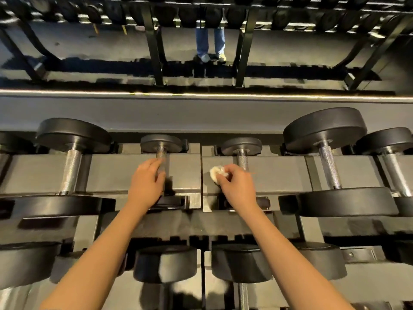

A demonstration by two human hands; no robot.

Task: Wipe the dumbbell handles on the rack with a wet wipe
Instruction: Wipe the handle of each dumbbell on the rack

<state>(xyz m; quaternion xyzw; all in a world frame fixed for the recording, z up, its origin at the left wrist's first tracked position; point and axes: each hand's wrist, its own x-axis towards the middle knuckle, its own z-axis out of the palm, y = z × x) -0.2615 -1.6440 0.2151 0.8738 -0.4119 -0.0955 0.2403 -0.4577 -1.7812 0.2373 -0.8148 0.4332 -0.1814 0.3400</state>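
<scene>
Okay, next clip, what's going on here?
A person stands at a dumbbell rack. Their left hand grips the handle of one small dumbbell; their right hand pinches a balled-up white wipe beside the neighbouring dumbbell's handle. Whether the wipe touches that handle cannot be told. Larger dumbbells sit on either side.

Mirror (89, 45) shows legs (210, 41) in blue jeans; light strip (201, 94) below.

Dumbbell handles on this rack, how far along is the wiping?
Done: cannot tell, no handle looks visibly wiped. In hand: the right hand pinches the wadded wipe beside the right small handle; the left hand grips the left small handle. Left: probably both, plus the bigger handles either side.
</scene>
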